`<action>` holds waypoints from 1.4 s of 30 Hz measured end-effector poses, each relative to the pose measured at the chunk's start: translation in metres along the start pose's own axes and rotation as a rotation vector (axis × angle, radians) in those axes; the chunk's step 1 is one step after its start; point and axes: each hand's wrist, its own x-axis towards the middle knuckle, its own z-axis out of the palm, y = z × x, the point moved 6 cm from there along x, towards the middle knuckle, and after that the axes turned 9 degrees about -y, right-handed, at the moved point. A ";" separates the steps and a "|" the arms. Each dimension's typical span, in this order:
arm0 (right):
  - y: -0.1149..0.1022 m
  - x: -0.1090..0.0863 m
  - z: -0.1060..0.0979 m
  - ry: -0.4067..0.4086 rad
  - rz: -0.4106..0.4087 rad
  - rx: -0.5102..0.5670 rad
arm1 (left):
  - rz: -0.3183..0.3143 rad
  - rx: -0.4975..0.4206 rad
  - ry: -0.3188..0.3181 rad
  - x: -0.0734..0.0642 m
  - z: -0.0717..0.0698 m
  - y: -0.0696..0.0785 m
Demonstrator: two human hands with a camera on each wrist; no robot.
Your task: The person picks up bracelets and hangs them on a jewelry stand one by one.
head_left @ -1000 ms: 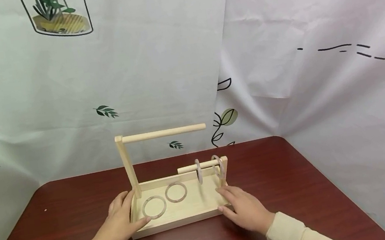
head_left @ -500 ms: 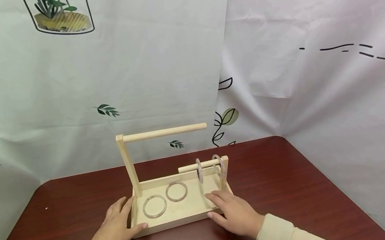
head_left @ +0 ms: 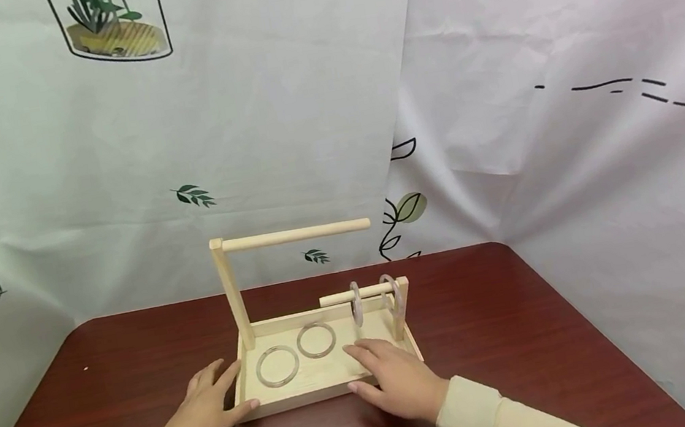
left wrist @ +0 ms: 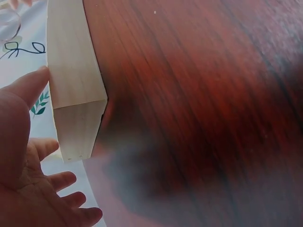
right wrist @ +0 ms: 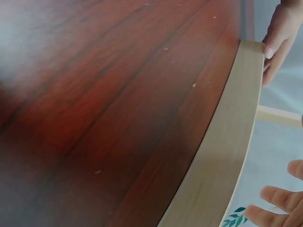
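Note:
A pale wooden tray (head_left: 304,398) carries a tall left post with a long bar (head_left: 295,235) and a low right post with a short bar (head_left: 335,299). Two translucent bangles, a left one (head_left: 280,385) and a right one (head_left: 319,356), lie flat in the tray. Two more hang on the short bar, one bangle (head_left: 357,308) midway and another bangle (head_left: 399,297) beside the post. My left hand (head_left: 197,421) is at the front left corner, fingers spread, thumb tip by the front wall. My right hand (head_left: 406,382) reaches over the front rim with extended fingers, holding no bangle.
The tray stands on a dark red wooden table (head_left: 522,349). Behind and to the right hangs a white cloth (head_left: 299,102) printed with leaves and a jar of plants. A small pale speck (head_left: 86,368) lies on the table's left side.
My right hand has slid left along the tray's front side, away from the right corner. My left hand has drawn back slightly to the left. The bangles keep their places.

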 end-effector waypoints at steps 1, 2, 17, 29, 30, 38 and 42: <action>-0.001 0.002 0.000 -0.003 0.000 0.000 | -0.001 -0.002 -0.004 0.000 0.000 -0.001; -0.002 0.004 0.000 -0.006 0.001 0.002 | -0.002 -0.002 -0.010 0.000 0.001 -0.002; -0.021 0.039 -0.002 -0.046 -0.013 -0.020 | -0.066 0.010 -0.058 -0.001 0.006 -0.012; -0.028 0.064 0.004 -0.090 0.022 -0.009 | -0.098 -0.023 -0.109 -0.004 0.010 -0.013; -0.028 0.066 0.004 -0.095 0.028 -0.001 | -0.102 -0.024 -0.115 -0.004 0.010 -0.013; -0.023 0.083 0.010 -0.161 0.101 0.040 | -0.115 -0.024 -0.145 -0.002 0.010 -0.012; -0.022 0.089 0.013 -0.170 0.138 0.039 | -0.113 -0.025 -0.141 -0.002 0.009 -0.012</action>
